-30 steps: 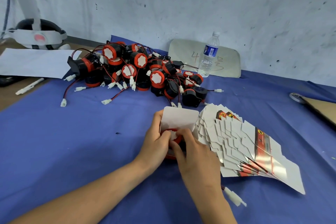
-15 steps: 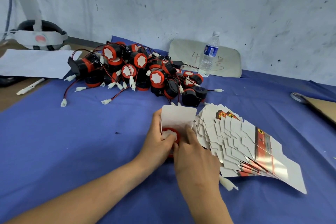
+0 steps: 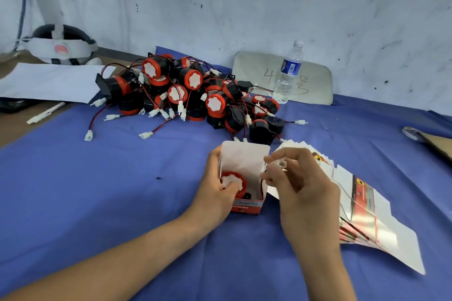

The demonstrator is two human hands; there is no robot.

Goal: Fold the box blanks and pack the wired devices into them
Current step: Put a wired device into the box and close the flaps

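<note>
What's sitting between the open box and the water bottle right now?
In the head view, the right end of the pile of wired devices lies between the open box and the water bottle, on the blue cloth.

We can read a handwritten "4" on the pale board (image 3: 315, 80) leaning against the wall; the scrawl beside it, right of the water bottle (image 3: 288, 73), we cannot make out. The bottle's blue label, the print on the small box (image 3: 247, 206) front and the fanned box blanks (image 3: 362, 200) are too blurred to read.
</note>
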